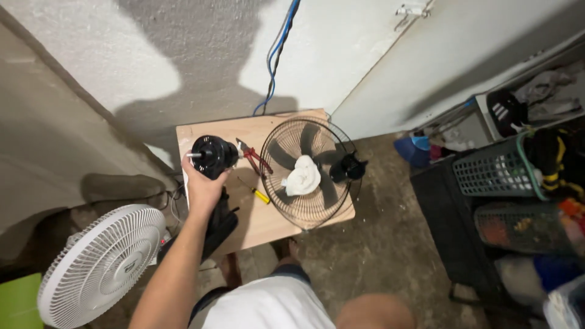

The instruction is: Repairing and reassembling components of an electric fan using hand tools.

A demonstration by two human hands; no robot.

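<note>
The left hand (203, 186) reaches out over a wooden board (256, 225) and curls around a black fan motor (213, 155), thumb on one side and fingers wrapped behind it, so the fingertips are out of sight. The motor sits at the board's far left corner, its short shaft pointing left. The hand covers the motor's lower part, and the dark stand (219, 225) below the wrist is half hidden by the forearm, so how motor and stand join cannot be told. The right hand is not in view; only a knee (375, 312) and a white shirt (268, 307) show at the bottom edge.

Just right of the motor lie red-handled pliers (255, 157), and nearer the body a yellow-handled screwdriver (259, 195), its tip hard to make out. A black wire grille (308, 173) lies flat across the board's right half, overhanging the edge. Through it grey blades (320, 146) show, with a white rag (301, 176) bunched on the hub and a small black cap (350, 167) at the grille's right rim.

A white grille (100, 265) stands on the floor at the left, partly cut off below. Blue and black cables (277, 55) run down the wall to the board. At the right, baskets (496, 173) and shelves of clutter are blurred and cropped by the frame.
</note>
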